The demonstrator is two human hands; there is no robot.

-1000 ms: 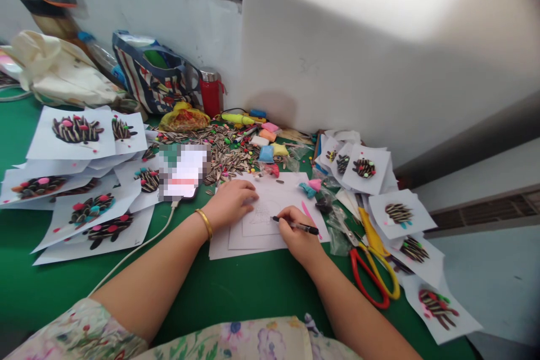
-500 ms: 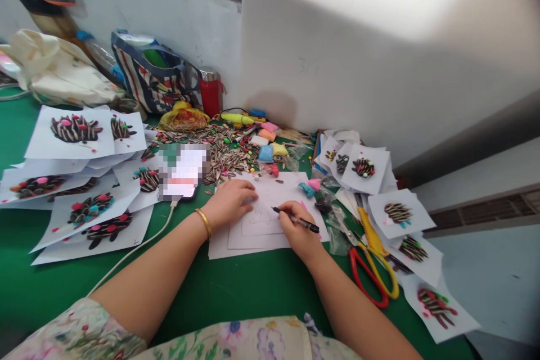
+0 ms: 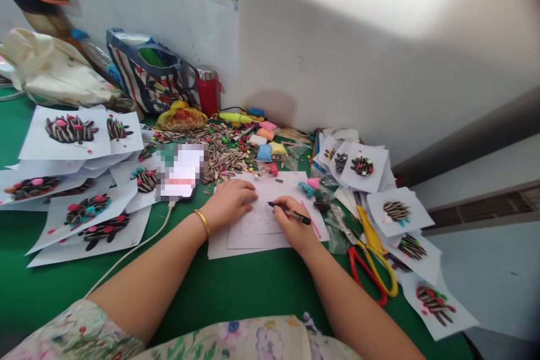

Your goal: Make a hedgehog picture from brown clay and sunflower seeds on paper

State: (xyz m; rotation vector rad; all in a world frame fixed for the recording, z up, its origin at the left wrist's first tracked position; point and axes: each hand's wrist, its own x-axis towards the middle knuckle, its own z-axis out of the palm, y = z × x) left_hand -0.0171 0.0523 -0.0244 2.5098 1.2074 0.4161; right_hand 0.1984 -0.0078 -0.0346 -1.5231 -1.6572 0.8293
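Note:
White paper sheets [image 3: 223,239] lie stacked on the green table, with a faint line drawing on the top one. My left hand [image 3: 233,199] rests flat on the upper left of the paper, fingers stretched out. In my right hand [image 3: 293,222] is a black pen [image 3: 295,215], gripped between thumb and fingers, its tip at the paper just above the drawing. A pink stick-like tool [image 3: 313,222] lies on the sheet's right side, partly behind my right hand. One sunflower seed [image 3: 279,181] sits near the paper's top.
Sunflower seeds [image 3: 228,152] and soft clay packets [image 3: 264,152] spread behind the paper. A phone [image 3: 179,174] on a cable lies left. Scissors [image 3: 371,270] and a yellow cutter [image 3: 366,228] lie right. Seed-decorated cards [image 3: 70,132] pile at both sides. A red flask [image 3: 208,93] stands behind.
My right hand has shifted slightly left and up the paper with the pen, uncovering more of the pink tool. My left hand stays in place on the sheet.

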